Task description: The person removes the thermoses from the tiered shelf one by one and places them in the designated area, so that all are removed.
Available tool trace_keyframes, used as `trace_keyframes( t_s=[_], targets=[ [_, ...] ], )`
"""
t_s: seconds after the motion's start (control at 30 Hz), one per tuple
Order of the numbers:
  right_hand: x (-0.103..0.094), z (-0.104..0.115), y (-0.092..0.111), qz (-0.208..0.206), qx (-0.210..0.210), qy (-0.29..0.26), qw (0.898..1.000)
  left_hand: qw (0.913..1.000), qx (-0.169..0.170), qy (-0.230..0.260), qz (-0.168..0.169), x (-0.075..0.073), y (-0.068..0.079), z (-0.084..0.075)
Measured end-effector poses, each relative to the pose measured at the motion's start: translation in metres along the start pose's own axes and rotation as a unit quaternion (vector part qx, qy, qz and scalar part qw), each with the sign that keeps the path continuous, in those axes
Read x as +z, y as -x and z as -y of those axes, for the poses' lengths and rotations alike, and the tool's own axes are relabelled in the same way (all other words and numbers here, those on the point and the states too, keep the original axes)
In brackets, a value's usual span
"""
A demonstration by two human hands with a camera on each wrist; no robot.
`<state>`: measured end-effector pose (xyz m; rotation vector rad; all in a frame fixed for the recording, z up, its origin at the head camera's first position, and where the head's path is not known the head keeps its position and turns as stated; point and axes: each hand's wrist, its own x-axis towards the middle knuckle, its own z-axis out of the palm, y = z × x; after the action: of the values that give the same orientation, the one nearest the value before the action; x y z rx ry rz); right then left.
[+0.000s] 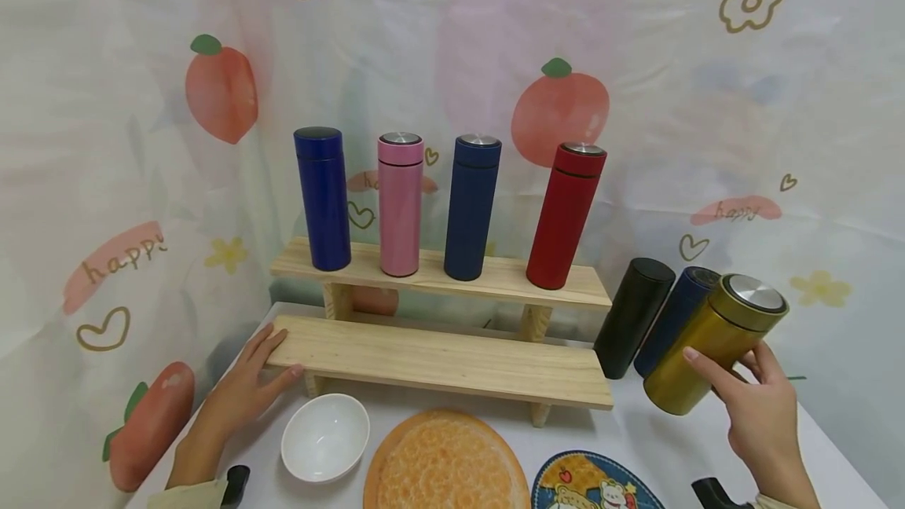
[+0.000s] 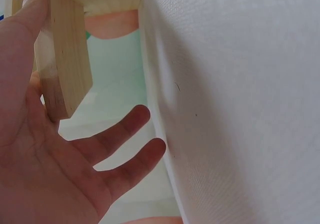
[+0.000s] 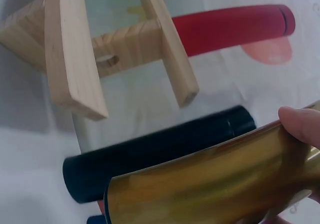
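A two-tier wooden shelf (image 1: 438,356) stands on the table. My left hand (image 1: 243,391) grips the left end of its lower board, with the thumb at the front edge. In the left wrist view, two fingers (image 2: 137,164) stretch out straight below that board. My right hand (image 1: 767,407) holds a gold thermos bottle (image 1: 707,340) with a silver lid around its body, right of the shelf. Close behind it are a black bottle (image 1: 632,320) and a dark blue bottle (image 1: 675,320), the latter partly hidden by the gold one.
On the upper board stand a blue bottle (image 1: 324,203), a pink bottle (image 1: 400,210), a navy bottle (image 1: 472,214) and a red bottle (image 1: 566,218). In front lie a white bowl (image 1: 325,438), a round waffle-patterned mat (image 1: 448,466) and a blue cartoon mat (image 1: 594,485). A printed curtain (image 1: 396,45) hangs behind.
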<state>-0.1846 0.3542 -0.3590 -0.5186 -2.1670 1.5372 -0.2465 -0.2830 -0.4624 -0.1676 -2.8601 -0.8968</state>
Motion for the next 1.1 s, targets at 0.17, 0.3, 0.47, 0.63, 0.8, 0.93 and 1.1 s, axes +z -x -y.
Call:
trace_keyframes(
  t_s=[0.17,0.3,0.47,0.63,0.8,0.93,1.1],
  targets=[
    [-0.011,-0.013,-0.01,-0.02,0.023,0.003,1.0,1.0,0.0,0.004,0.0,-0.001,0.0,-0.001],
    [-0.02,-0.023,-0.021,-0.021,0.04,0.005,0.999,1.0,-0.004,0.001,0.002,-0.001,-0.001,-0.001],
    [-0.032,-0.035,-0.033,-0.028,0.051,0.022,0.998,1.0,-0.005,-0.003,0.002,0.0,-0.002,0.0],
    [-0.041,-0.049,-0.045,-0.04,0.062,0.036,0.997,1.0,-0.006,0.001,0.003,0.0,-0.001,-0.001],
    [-0.044,-0.058,-0.056,-0.033,0.044,0.037,0.998,1.0,-0.004,0.003,-0.001,0.0,0.001,-0.001],
    [-0.045,-0.061,-0.064,-0.03,0.042,0.04,0.998,1.0,-0.001,0.003,-0.003,0.001,0.001,0.001],
    [-0.044,-0.063,-0.076,-0.038,0.045,0.042,0.997,1.0,0.002,0.004,-0.006,0.002,0.0,0.001]
  ],
)
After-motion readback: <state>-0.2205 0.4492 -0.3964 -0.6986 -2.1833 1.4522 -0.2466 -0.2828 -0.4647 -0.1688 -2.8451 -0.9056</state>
